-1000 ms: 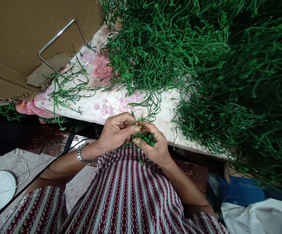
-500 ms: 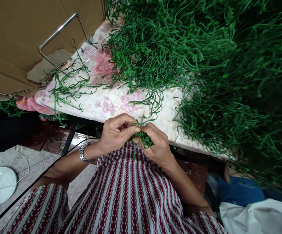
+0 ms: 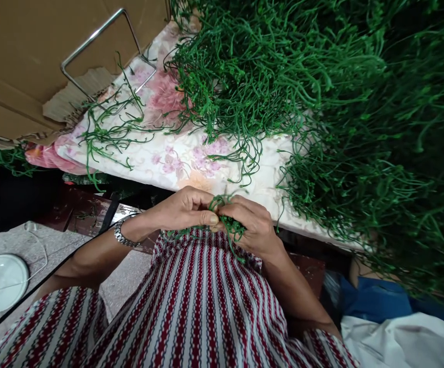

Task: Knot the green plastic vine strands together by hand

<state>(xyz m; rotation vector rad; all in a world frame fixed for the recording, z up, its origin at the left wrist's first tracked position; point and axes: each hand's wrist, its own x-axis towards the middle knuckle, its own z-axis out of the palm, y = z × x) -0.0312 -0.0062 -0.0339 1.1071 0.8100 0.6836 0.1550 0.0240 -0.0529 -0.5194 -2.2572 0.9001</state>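
A small bunch of thin green stems with knobbed tips (image 3: 234, 230) is held just above my lap. My right hand (image 3: 254, 225) is wrapped round the bunch. Pressed close to it, my left hand (image 3: 189, 208) has its thumb and forefinger pinched together at the upper part of the stems. Some stem ends stick up between the two hands, and one long stem hangs below the right hand. The fingers partly hide the bunch, and whether the stems are real or artificial I cannot tell.
A flowered cloth (image 3: 141, 163) covers the work surface ahead. A large heap of green stems (image 3: 283, 76) fills its far and right side; loose stems (image 3: 110, 128) lie at left. A cardboard box (image 3: 22, 61), metal wire frame (image 3: 91, 38) and white round base (image 3: 1, 283) are on the left.
Both hands have dropped slightly, and the right has shifted a little to the right with the bunch. A long stem now hangs under the right hand. My view has tilted slightly.
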